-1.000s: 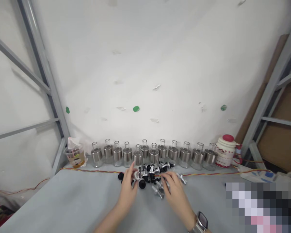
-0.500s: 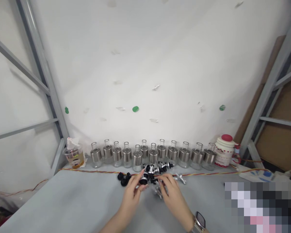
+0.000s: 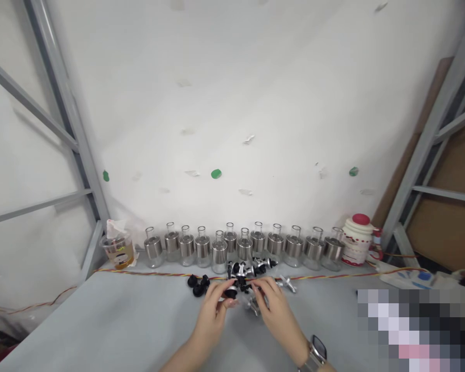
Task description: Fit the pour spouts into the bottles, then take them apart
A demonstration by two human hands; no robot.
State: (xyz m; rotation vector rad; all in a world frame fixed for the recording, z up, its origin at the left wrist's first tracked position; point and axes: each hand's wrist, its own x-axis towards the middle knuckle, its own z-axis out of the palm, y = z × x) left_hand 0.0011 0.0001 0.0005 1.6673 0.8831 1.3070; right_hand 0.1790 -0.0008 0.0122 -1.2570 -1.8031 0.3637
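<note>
My left hand (image 3: 213,312) pinches a black-and-silver bottle spout (image 3: 231,292) between thumb and fingers, its round black end towards me. Just right of it, my right hand (image 3: 270,302) has its fingertips drawn together beside small black parts; what they hold, if anything, is too small to make out. Beyond and between both hands lies a pile of black-and-silver spouts (image 3: 251,269). One silver spout piece (image 3: 288,284) lies to the right of the pile, and another (image 3: 252,306) is partly covered by my right hand. Several black caps (image 3: 198,285) rest left of my left hand.
Several glass bottles with steel sleeves (image 3: 219,251) stand in a row along the wall. A plastic cup (image 3: 118,250) is at the left end, a white jar with a red lid (image 3: 357,240) at the right. A twisted red-yellow wire (image 3: 333,278) crosses the grey table (image 3: 120,320).
My left hand has lowered slightly with the spout, and its fingers have shifted over it. The right hand stays nearly in place. The bottles and the pile look unmoved.
</note>
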